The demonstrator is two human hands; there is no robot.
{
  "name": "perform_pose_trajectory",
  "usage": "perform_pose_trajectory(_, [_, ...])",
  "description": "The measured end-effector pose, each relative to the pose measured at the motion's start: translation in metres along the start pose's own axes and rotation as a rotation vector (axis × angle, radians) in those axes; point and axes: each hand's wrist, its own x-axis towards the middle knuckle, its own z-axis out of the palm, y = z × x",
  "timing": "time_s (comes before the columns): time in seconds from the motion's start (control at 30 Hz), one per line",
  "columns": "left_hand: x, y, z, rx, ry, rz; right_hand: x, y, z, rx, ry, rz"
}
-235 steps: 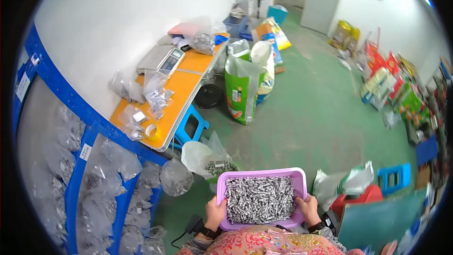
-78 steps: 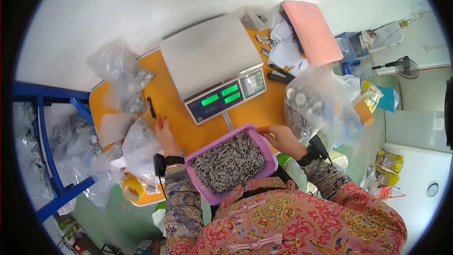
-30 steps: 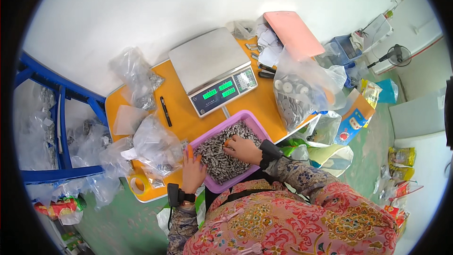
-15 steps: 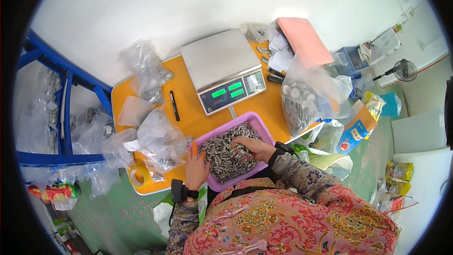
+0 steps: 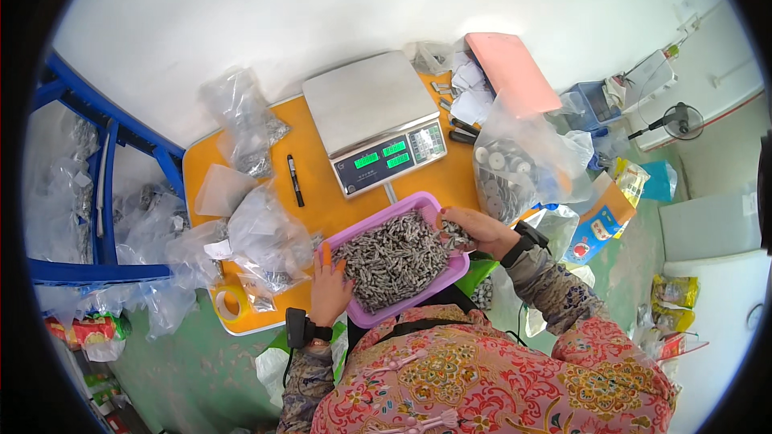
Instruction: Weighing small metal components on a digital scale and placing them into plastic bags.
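Observation:
A pink plastic tub point(image 5: 370, 316) stands at the table's front edge, full of small grey metal parts point(image 5: 394, 261). At its left rim rests my left hand point(image 5: 328, 293), fingers stretched out against the side, orange covers on some fingertips. My right hand point(image 5: 488, 231) is at the tub's right rim, its fingers curled round a handful of the metal parts point(image 5: 458, 235). Its palm side is partly hidden. Below that hand, a green bag point(image 5: 478, 273) and an open bag holding more metal parts point(image 5: 482, 296) show beside the tub.
A digital scale point(image 5: 374, 112) stands behind the tub on the orange table point(image 5: 322, 193). Left lie a black marker point(image 5: 295, 181), plastic bags point(image 5: 265, 229) and a yellow tape roll point(image 5: 231, 303). A bag of round discs point(image 5: 507, 177) and a pink clipboard point(image 5: 512, 72) are at the right.
My right hand has moved from the middle of the tub to its right rim, carrying a handful of metal parts. The left hand stays at the left rim.

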Motion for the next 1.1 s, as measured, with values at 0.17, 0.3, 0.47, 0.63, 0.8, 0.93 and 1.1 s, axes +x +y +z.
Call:
perform_pose_trajectory(0.17, [0.003,-0.013,0.001,-0.074,-0.010,0.029,-0.004,-0.019,-0.010,-0.024,0.082,-0.093])
perform_pose_trajectory(0.3, [0.003,-0.013,0.000,-0.074,-0.043,0.025,0.001,-0.034,-0.015,-0.068,0.106,-0.100])
perform_pose_trajectory(0.47, [0.000,-0.009,-0.001,-0.028,-0.021,0.014,0.007,-0.068,-0.012,-0.118,0.094,-0.090])
perform_pose_trajectory(0.63, [-0.002,-0.004,0.002,0.000,-0.020,-0.025,0.014,-0.094,-0.014,-0.121,0.133,-0.158])
perform_pose_trajectory(0.8, [0.002,-0.001,0.001,-0.025,-0.014,-0.030,0.025,-0.134,-0.009,-0.157,0.129,-0.233])
perform_pose_trajectory(0.93, [0.008,0.002,-0.003,-0.019,-0.009,-0.044,0.071,-0.176,-0.020,-0.210,0.057,-0.312])
perform_pose_trajectory(1.1, [-0.002,-0.005,-0.002,-0.019,0.004,-0.094,0.185,-0.207,-0.016,-0.432,0.089,-0.348])
